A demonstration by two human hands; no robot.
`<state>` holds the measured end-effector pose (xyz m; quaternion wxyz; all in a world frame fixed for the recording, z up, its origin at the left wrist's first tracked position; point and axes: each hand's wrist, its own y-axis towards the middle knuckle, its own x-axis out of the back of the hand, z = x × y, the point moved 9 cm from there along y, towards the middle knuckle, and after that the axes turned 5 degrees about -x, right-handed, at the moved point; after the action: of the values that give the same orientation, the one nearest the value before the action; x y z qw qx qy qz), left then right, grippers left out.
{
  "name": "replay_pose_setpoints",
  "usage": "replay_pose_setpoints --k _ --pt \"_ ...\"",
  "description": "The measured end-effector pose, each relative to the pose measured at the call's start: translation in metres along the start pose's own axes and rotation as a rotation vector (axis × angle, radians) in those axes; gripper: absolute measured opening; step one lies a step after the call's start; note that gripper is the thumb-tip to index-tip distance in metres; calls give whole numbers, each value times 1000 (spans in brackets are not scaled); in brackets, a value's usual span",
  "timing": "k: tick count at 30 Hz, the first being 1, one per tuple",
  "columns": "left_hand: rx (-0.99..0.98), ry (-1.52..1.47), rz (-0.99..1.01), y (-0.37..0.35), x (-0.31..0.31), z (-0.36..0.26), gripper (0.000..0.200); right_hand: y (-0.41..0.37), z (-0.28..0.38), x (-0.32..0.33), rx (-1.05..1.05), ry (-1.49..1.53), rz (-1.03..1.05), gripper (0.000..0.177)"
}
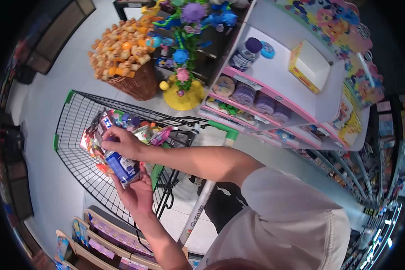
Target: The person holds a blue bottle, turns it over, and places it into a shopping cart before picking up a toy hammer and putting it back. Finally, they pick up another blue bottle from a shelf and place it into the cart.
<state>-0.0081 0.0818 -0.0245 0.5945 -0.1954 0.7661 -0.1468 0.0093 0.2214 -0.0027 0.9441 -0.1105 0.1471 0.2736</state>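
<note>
A clear bottle with a blue label (122, 167) is held tilted over the shopping cart (78, 162). My right hand (121, 143) has its fingers closed round the bottle's purple cap end. At the bottle's base is my left hand (137, 192), palm up, with its fingers and thumb around the lower end. Below and beside my hands, packaged goods lie in the cart, among them a bottle with a dark blue cap (134, 121) and a pink wrapped packet (162, 135).
Top right, a white and pink display shelf (274, 99) holds a purple-capped jar (246, 55), a yellow open box (309, 66) and several tubs. A wicker basket (137, 83) and a flower-like stand on a yellow base (183, 96) are beyond the cart. Wooden racks (108, 238) stand bottom left.
</note>
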Motion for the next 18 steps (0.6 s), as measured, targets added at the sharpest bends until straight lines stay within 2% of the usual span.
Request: replay_pose_setpoints --k 4,6,8,10,11,13,18 --pt "-18 -18 -59 2 10 3 56 -1 -7 -3 63 -140 3 24" --pt "-15 -16 -126 2 26 0 57 -4 -4 -2 177 -370 -47 25" --pt "-4 -43 -214 -2 25 4 55 -11 6 -5 226 -457 -52 26" --pt "-1 -77 -291 -6 26 6 52 -14 5 -7 188 -556 -51 26" --pt "-18 -78 -262 -5 29 5 53 -15 5 -8 159 -596 -41 26" --pt "-24 -107 -286 -5 28 5 52 -14 8 -8 238 -615 -71 25" --pt "-66 -69 -133 0 12 3 59 -4 -13 -10 -129 116 101 23"
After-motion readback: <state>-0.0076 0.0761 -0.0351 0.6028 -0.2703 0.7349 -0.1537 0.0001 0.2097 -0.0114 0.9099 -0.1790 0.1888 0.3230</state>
